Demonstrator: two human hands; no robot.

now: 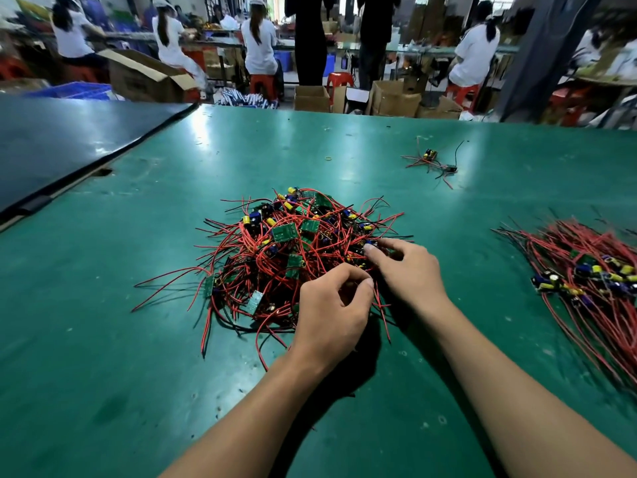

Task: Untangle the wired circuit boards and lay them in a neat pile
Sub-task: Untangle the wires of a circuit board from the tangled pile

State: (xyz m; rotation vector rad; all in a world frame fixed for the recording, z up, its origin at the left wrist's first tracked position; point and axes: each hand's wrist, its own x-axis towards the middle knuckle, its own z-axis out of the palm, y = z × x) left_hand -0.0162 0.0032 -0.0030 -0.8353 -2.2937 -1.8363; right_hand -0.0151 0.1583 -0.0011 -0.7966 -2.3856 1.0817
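Two-handed at the near right rim of the tangled heap (293,246) mid-table: pinches red leads between thumb and curled fingers of the left hand (332,305), nips into the knot with the bent fingers of the right hand (410,270). Sprawls with no one long axis, red and black leads pointing every way round green boards, yellow and blue parts. Shares the green table (103,339) with a combed pile (586,270) at right, leads slanting far-left to near-right, and a stray cluster (434,162) farther off.

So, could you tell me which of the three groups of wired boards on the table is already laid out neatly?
The pile at the right edge: its wires run parallel, unlike the central tangle and far stragglers.
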